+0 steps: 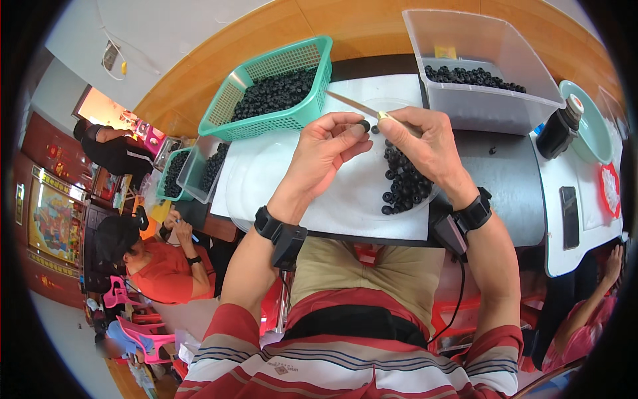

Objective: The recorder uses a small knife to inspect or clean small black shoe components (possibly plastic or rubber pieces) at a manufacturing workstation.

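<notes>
Over a clear round tray (345,206), my left hand (327,147) pinches a dark round berry-like piece (364,125) between thumb and fingertips. My right hand (425,143) is closed round the light handle of a small knife (355,104). Its blade points up and left, just beyond the pinched piece. Another dark piece (375,130) shows between my two hands. Beneath and beside my right hand, a heap of similar dark round pieces (403,183) lies on the right part of the tray, partly hidden by that hand.
Beyond my hands stand a green mesh basket (279,122) and a clear plastic bin (492,110), both holding dark pieces. A dark bottle (559,130), a pale green basin (591,133) and a phone (569,216) are at right. A person in orange (163,266) sits at left.
</notes>
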Motion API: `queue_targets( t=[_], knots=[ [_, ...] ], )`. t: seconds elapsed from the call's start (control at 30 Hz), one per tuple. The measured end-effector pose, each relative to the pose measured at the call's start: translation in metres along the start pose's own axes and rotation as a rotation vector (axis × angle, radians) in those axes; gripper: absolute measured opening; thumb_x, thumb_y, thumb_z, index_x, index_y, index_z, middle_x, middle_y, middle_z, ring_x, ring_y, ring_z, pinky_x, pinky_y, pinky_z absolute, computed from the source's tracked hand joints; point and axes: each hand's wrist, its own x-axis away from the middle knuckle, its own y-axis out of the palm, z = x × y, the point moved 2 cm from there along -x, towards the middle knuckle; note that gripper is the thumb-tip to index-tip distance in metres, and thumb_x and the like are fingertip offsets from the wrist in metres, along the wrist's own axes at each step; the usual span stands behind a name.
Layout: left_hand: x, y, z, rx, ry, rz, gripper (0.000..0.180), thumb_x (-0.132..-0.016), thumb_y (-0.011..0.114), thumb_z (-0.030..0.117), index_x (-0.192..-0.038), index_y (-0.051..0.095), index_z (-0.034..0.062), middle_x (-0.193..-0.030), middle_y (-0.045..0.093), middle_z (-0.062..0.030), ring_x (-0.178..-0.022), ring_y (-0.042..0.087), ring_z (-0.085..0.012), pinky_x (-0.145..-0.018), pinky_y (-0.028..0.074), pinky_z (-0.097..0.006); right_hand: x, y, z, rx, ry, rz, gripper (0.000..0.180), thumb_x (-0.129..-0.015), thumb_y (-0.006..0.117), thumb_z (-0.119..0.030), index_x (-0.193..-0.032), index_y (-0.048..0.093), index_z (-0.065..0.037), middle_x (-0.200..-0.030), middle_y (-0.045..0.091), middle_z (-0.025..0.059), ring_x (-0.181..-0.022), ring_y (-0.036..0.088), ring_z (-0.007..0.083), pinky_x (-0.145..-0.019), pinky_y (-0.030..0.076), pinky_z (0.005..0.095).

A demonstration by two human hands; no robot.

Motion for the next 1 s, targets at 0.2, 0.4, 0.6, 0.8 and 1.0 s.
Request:
queue_targets(
  t=[0.2,0.4,0.6,0.8,1.0],
  knots=[
    [0.010,0.004,0.002,0.208,-0.004,-0.019,0.016,-0.097,0.062,0.003,-0.113,0.064,-0.0008,-0.107,0.069,-0.0089,-0.097,0.069,-0.0187,-0.093,0.060,-0.035,0.004,0.007,-0.001,0.030,-0.062,-0.034,0.035,-0.091,0.074,-0.034,-0.098,0.076,0.001,-0.072,0.068,0.0059,-0.064,0.057,0.0100,-0.057,0.045,0.0278],
    [0.015,0.014,0.002,0.300,-0.004,-0.012,0.015,-0.098,0.062,0.007,-0.112,0.065,0.0006,-0.110,0.068,-0.0091,-0.100,0.069,-0.0177,-0.096,0.059,-0.033,0.003,0.006,-0.006,0.071,-0.079,-0.042,0.036,-0.091,0.074,-0.034,-0.098,0.076,0.000,-0.078,0.071,0.0099,-0.065,0.060,0.0124,-0.058,0.047,0.0289],
    [0.016,0.017,-0.001,0.354,0.015,-0.015,0.016,-0.099,0.061,0.007,-0.114,0.064,0.0010,-0.112,0.068,-0.0086,-0.105,0.067,-0.0177,-0.099,0.057,-0.033,0.004,0.005,-0.009,0.083,-0.117,-0.034,0.036,-0.090,0.074,-0.035,-0.098,0.076,0.000,-0.078,0.071,0.0107,-0.065,0.061,0.0144,-0.058,0.047,0.0300],
    [0.016,0.012,-0.003,0.354,0.029,0.003,0.023,-0.099,0.061,0.009,-0.120,0.060,0.0007,-0.114,0.065,-0.0076,-0.108,0.064,-0.0166,-0.100,0.057,-0.033,0.006,0.004,-0.013,0.067,-0.110,-0.079,0.035,-0.090,0.074,-0.035,-0.097,0.077,-0.001,-0.073,0.068,0.0102,-0.062,0.058,0.0149,-0.056,0.045,0.0311],
    [0.018,0.007,-0.005,0.355,0.049,0.009,0.022,-0.099,0.062,0.008,-0.119,0.060,-0.0007,-0.113,0.065,-0.0085,-0.106,0.065,-0.0176,-0.099,0.057,-0.034,0.007,0.005,-0.015,0.071,-0.143,-0.075,0.033,-0.090,0.074,-0.034,-0.097,0.077,-0.002,-0.071,0.067,0.0100,-0.061,0.058,0.0155,-0.056,0.044,0.0317]
  ],
)
